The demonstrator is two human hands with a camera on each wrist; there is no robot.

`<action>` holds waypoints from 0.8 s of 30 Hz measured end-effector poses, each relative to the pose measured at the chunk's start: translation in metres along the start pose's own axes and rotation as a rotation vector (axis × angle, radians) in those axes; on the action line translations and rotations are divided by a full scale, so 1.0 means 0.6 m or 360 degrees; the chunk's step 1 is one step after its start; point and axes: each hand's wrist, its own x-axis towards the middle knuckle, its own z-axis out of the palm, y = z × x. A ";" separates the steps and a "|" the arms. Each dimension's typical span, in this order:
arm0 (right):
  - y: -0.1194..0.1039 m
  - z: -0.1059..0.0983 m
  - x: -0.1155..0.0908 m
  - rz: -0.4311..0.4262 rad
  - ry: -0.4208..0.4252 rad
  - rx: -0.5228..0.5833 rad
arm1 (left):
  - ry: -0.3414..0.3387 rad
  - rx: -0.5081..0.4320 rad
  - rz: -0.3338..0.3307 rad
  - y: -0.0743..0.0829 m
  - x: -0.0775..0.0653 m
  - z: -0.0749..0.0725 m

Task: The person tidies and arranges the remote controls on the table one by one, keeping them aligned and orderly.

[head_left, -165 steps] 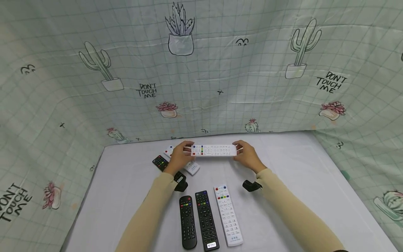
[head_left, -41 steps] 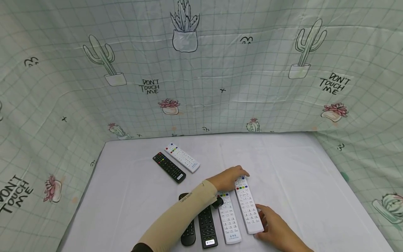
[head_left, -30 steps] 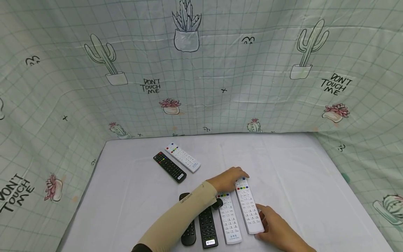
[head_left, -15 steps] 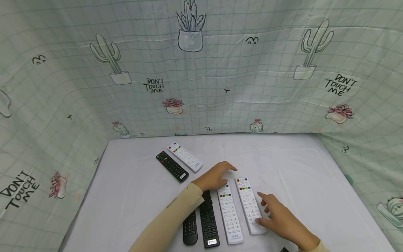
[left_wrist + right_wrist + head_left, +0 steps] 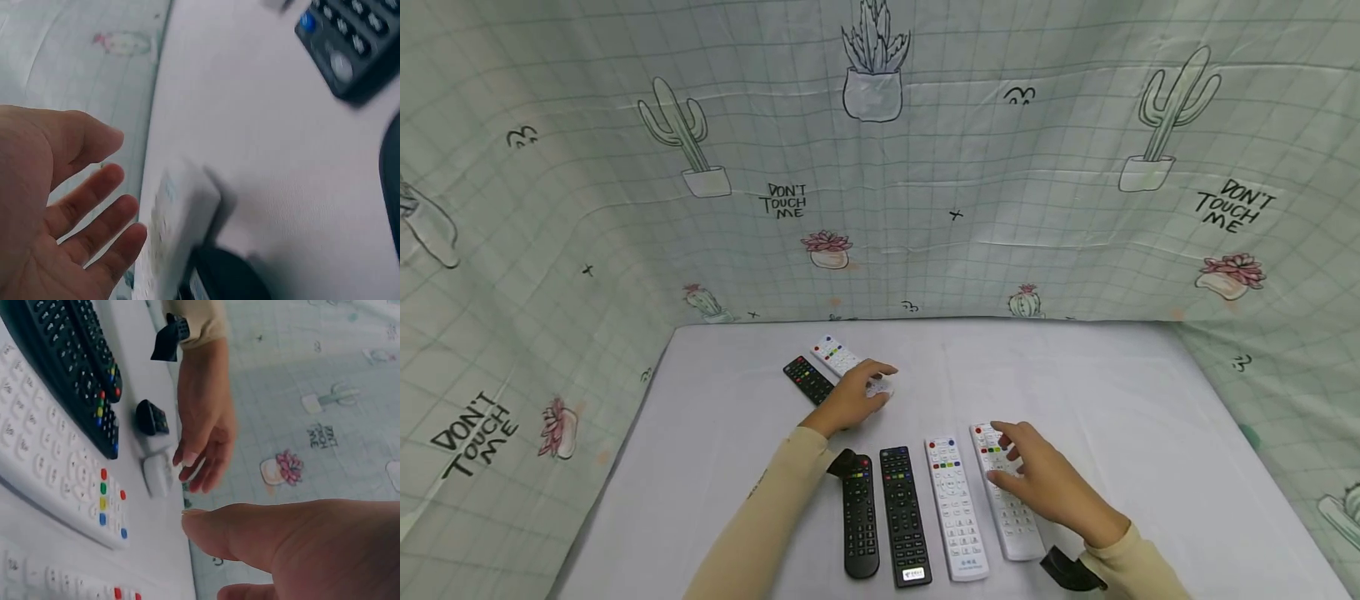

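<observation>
My left hand [image 5: 850,398] hovers over the back-left pair of remote controls, one white [image 5: 832,353] and one black [image 5: 808,381], hiding part of each. In the left wrist view, the left hand's fingers [image 5: 100,215] are spread with nothing between them, beside the white remote's end [image 5: 194,203]. My right hand [image 5: 1052,482] is above the rightmost white remote [image 5: 1018,525] of the front row, thumb and fingers apart. Left of that remote lie another white remote [image 5: 957,510], a black remote [image 5: 906,517] with a white label and a rounded black remote [image 5: 861,527], side by side.
The white tabletop [image 5: 1112,392] carries all the remotes. A patterned cloth [image 5: 955,150] with cactus drawings rises behind it and along both sides. A black wrist strap [image 5: 1070,571] shows near the right cuff.
The white remote both hands held up at the back now lies at the row's right end. Both hands have let go; the left moved back-left, the right lifted slightly forward.
</observation>
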 end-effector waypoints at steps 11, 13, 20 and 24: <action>-0.027 0.010 0.079 -0.0119 -0.0131 0.0170 | 0.0303 -0.0043 -0.0182 -0.063 -0.025 -0.052; -0.032 0.015 0.093 -0.0137 -0.0147 0.0177 | 0.0356 -0.0033 -0.0196 -0.069 -0.027 -0.060; -0.048 0.039 0.143 -0.0124 -0.0182 0.0221 | 0.0468 0.0048 -0.0191 -0.084 -0.030 -0.085; -0.052 0.055 0.172 -0.0080 -0.0209 0.0254 | 0.0462 0.0023 -0.0264 -0.094 -0.026 -0.096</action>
